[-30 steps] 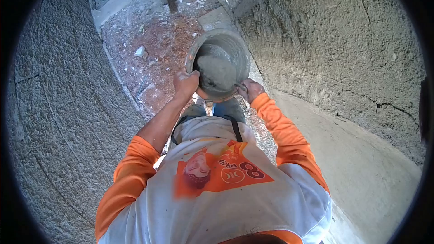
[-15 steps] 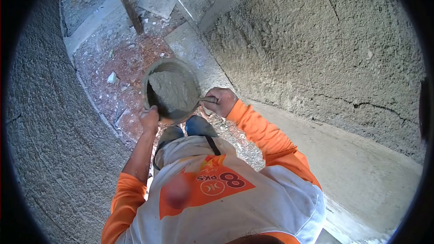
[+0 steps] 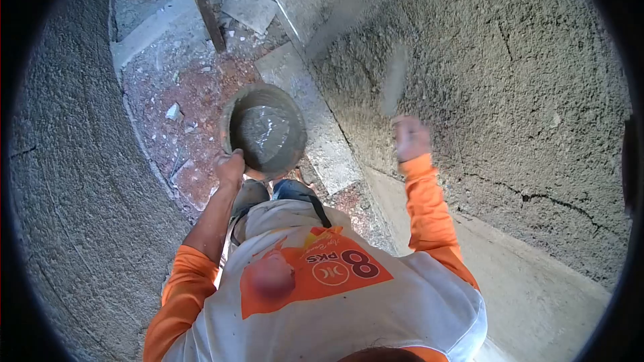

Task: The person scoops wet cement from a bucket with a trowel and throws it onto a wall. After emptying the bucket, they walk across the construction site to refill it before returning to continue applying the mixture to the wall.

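Observation:
At the near left rim of a round bucket (image 3: 231,110), my left hand (image 3: 230,166) is closed, holding it tilted toward me. Wet grey mortar (image 3: 268,135) glistens inside. My right hand (image 3: 410,139), smeared by motion, is out over the rough grey wall (image 3: 469,94) to the right. It is closed around a trowel, whose blurred grey blade (image 3: 394,84) points up and away along the wall face.
A wooden post (image 3: 204,7) stands beyond the bucket, with a flat slab (image 3: 249,10) beside it. Rubble and reddish dirt (image 3: 191,104) cover the floor. A curved rough wall (image 3: 74,161) rises on the left, and a smooth ledge (image 3: 496,248) runs along the right.
My right hand has swung from the bucket's rim up and right to the wall with the trowel. The heaped mortar in the bucket's mouth is gone from there; my left hand keeps its hold.

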A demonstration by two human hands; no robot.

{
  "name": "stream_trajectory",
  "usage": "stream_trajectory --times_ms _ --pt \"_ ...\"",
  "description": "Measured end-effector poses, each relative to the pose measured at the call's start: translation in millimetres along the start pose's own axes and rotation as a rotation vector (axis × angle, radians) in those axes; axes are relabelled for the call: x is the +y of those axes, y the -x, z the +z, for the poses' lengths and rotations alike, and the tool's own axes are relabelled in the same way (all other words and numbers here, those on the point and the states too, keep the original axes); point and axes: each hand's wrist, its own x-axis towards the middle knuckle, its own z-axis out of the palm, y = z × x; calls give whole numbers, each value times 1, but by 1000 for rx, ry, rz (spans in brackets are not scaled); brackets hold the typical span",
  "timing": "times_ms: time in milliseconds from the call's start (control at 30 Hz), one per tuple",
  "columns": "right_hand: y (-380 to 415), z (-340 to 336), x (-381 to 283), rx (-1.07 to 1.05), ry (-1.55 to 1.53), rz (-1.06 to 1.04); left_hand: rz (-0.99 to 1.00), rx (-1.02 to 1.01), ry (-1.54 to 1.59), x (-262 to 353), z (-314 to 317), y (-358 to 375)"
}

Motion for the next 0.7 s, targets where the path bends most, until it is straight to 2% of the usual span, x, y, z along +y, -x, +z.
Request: stream_trajectory --times_ms 33,67,133,167,200,233,333,367,400,433,467,500,533,567,633,700 --pt "6 29 13 -152 22 -365 33 11 -104 15 1 9" --pt "5 51 8 -405 379 -740 32 19 -103 12 10 4" --pt "4 89 -22 -749 354 -217 198 62 -212 -1 27 -10" --pt "1 116 -20 -701 527 -242 193 65 -220 10 25 0" --pt "-1 144 -11 -645 701 -271 297 27 -235 34 21 17" --pt "5 164 -6 -653 698 -269 397 -16 -251 50 20 30" --pt "19 191 -5 -787 684 -292 433 -42 -339 60 21 34" --pt "22 185 -9 -872 525 -243 411 -105 -194 66 17 37" --pt "21 179 -11 -949 368 -204 405 -98 -190 65 15 30" --pt "33 190 8 -844 288 -349 442 -55 -234 61 13 22" --pt "36 183 5 -863 276 -347 470 -18 -292 55 7 16" --pt "38 172 -7 -788 184 -350 323 -132 -260 64 -5 15" --pt "41 169 -14 -711 93 -351 303 -127 -278 52 -9 4" --pt "45 173 -12 -725 77 -346 295 -136 -195 33 -8 -11" --pt "47 185 -6 -557 194 -290 247 -159 -74 18 -7 -31" --pt "51 207 -12 -491 286 -215 276 -120 -123 3 -8 -44"
